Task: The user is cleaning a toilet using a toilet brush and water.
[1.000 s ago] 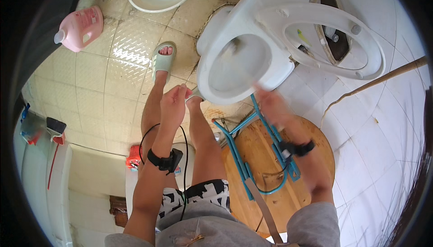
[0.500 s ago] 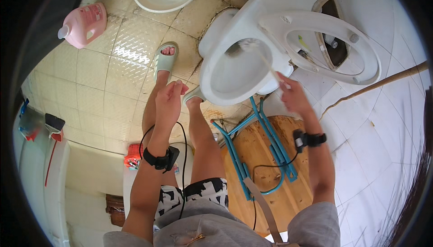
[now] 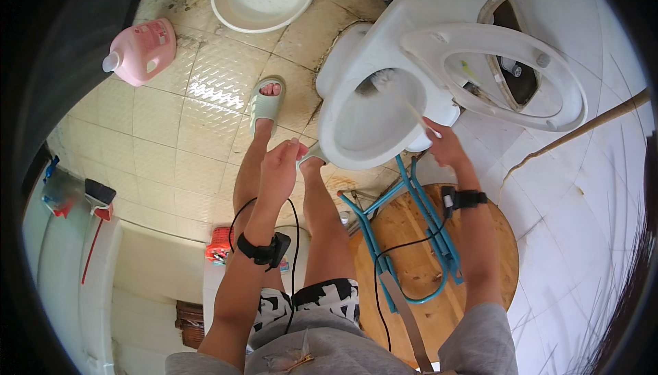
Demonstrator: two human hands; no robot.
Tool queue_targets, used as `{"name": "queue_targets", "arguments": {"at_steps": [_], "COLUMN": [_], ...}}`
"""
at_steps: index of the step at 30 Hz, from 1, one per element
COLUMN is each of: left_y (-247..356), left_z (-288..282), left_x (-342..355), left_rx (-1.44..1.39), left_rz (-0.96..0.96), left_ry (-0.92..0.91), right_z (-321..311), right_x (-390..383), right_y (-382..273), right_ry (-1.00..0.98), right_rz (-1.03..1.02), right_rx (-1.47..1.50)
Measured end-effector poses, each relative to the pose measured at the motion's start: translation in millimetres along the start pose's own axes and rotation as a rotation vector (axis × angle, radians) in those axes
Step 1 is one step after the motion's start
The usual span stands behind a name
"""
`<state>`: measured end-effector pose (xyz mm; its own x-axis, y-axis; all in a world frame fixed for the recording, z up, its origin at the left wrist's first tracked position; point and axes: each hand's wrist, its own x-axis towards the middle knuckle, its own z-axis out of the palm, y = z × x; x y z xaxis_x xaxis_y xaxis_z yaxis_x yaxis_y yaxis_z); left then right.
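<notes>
My right hand [image 3: 444, 144] is wrapped round the pale handle of a toilet brush [image 3: 413, 110]. The white bristles of the brush sit inside the white toilet bowl [image 3: 356, 150], by its dark drain hole. Beyond the bowl's right side, the toilet seat [image 3: 558, 111] is lifted and leans over the open cistern area. My left hand [image 3: 279, 164] hangs to the left of the bowl, above my knees, apart from it. Its fingers are curled in, and nothing shows in them. Both wrists wear black straps, with a dark cable running from them.
A white basin [image 3: 291, 22] and a pink jug [image 3: 144, 53] stand on the yellowish tiles. At lower right, a round wooden tabletop [image 3: 490, 238] with blue folding legs [image 3: 428, 227] leans close by. A wooden stick [image 3: 582, 127] rests along the right wall. A broom [image 3: 101, 193] stands far left.
The view has shifted slightly, so everything sits a little lower and to the right. My right hand stays on the toilet brush, whose head remains near the drain hole. The left hand's fingers have curled in more.
</notes>
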<state>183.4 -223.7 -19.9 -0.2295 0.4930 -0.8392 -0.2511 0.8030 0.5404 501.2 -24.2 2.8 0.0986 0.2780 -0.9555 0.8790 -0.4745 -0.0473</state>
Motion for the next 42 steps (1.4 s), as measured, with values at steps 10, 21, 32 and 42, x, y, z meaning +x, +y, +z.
{"name": "queue_targets", "arguments": {"at_steps": [10, 21, 32, 42], "left_y": [-3, -17, -18, -16], "left_z": [1, 8, 20, 10], "left_x": [-3, 0, 2, 3], "left_rx": [0.04, -0.064, -0.028, 0.015], "left_rz": [-0.064, -0.138, -0.144, -0.121], "left_ry": [-0.115, -0.055, -0.072, -0.091], "right_z": [64, 132, 135, 109], "right_x": [7, -11, 27, 34], "right_y": [49, 60, 100, 56], "right_ry": [0.144, 0.014, 0.271, 0.244], "right_rz": [-0.659, -0.407, -0.59, -0.456], "right_rx": [-0.306, -0.302, -0.269, -0.472]}}
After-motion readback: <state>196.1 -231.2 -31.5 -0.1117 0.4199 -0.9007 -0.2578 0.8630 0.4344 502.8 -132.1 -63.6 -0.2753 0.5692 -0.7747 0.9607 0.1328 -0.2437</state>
